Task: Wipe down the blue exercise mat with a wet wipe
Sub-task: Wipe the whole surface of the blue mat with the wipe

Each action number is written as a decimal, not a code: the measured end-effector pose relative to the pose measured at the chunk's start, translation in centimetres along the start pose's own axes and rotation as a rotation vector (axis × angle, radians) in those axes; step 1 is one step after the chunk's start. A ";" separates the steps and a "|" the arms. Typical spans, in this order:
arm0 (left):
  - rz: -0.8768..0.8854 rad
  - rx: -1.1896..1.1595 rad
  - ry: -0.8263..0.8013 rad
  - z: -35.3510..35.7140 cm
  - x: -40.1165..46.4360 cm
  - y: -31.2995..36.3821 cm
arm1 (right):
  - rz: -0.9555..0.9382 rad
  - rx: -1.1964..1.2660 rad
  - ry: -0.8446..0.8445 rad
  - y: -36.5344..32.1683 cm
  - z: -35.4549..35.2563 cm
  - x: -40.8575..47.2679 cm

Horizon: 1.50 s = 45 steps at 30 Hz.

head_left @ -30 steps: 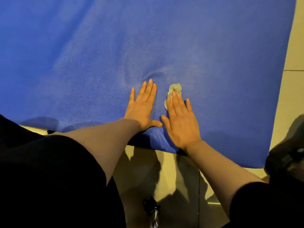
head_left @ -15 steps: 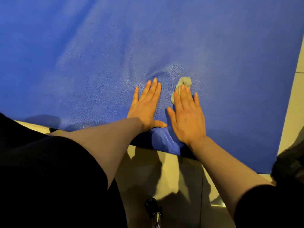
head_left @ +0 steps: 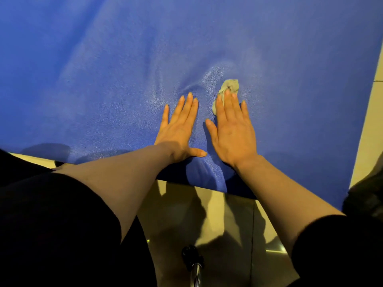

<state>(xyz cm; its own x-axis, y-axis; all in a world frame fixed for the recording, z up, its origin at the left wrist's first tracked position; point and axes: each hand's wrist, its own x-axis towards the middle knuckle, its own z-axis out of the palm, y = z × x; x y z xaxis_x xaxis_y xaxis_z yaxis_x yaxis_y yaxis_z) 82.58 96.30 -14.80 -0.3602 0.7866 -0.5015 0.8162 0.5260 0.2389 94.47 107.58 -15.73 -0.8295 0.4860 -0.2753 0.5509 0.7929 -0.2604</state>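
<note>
While only the head view is on offer, it shows the job plainly in mid-course. Spread across the floor [head_left: 226,212], the blue mat [head_left: 124,59] fills most of the picture, its near edge running just in front of the person and its right edge meeting pale floor tiles.

Both hands lie flat on the mat close to that near edge, side by side and a little apart. With its fingers straight and its thumb spread, the left hand [head_left: 179,129] presses down on bare mat and holds nothing; it looks to be steadying the mat. Fingers straight as well, the right hand [head_left: 233,133] presses a crumpled grey wet wipe [head_left: 230,87] against the mat, the wad sticking out beyond the fingertips and a strip of it showing beside the forefinger.

Around and ahead of the hands the mat glistens and puckers slightly, which suggests that this patch near the front edge has been wiped. Elsewhere the surface looks matt, so by my judgement most of the mat, the far part and the left and right stretches, is yet to be done. A dark small object [head_left: 191,255] lies on the floor near the person.
</note>
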 end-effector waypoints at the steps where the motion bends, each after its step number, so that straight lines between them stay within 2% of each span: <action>1: 0.000 -0.012 0.009 0.1 0.0 -0.1 | -0.003 -0.016 -0.010 -0.2 -0.3 1.0; 5: 0.022 -0.058 -0.017 0.3 -0.5 -0.3 | 0.004 -0.036 -0.143 0.2 -2.1 4.9; 7: -0.004 -0.113 0.008 0.1 -0.8 0.4 | -0.031 -0.030 -0.142 0.8 -2.6 4.2; 11: -0.122 -0.234 0.420 -1.1 0.0 2.4 | -0.047 0.030 -0.022 2.0 -1.4 -1.8; 14: -0.070 -0.198 0.582 -2.3 2.7 2.2 | -0.035 0.034 -0.036 2.5 -1.9 -0.6; 16: -0.037 -0.153 0.569 -3.2 5.0 1.5 | -0.045 -0.003 -0.058 2.2 -3.0 3.0; 19: -0.102 -0.066 0.446 -3.4 8.0 0.8 | -0.031 -0.040 -0.110 2.2 -4.3 8.3; 21: -0.131 0.019 0.427 -2.6 9.1 0.8 | -0.034 -0.025 -0.110 2.3 -4.4 9.7; 25: -0.139 0.093 0.495 -1.2 9.5 0.7 | -0.087 0.014 0.042 2.8 -3.2 6.3; 28: -0.168 0.087 0.532 -1.2 10.2 0.6 | -0.067 0.027 0.041 2.9 -2.3 4.3; 32: -0.158 0.076 0.519 -1.0 10.5 0.7 | -0.027 0.015 0.014 2.3 -3.8 9.5; 36: -0.150 0.093 0.577 -1.0 10.1 0.9 | -0.014 -0.044 -0.038 3.0 -6.1 16.3; 41: -0.147 0.108 0.537 -1.0 10.2 0.6 | -0.057 0.017 0.104 3.8 -4.4 10.6; 45: -0.163 0.118 0.500 -1.2 10.8 0.7 | -0.020 0.036 0.088 4.1 -3.9 10.1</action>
<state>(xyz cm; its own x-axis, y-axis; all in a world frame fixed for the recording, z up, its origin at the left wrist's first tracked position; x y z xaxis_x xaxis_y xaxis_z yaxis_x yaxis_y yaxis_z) 78.72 105.57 -19.03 -0.6341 0.7708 -0.0606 0.7665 0.6370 0.0819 87.99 117.13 -16.00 -0.8444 0.5017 -0.1882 0.5358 0.7897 -0.2988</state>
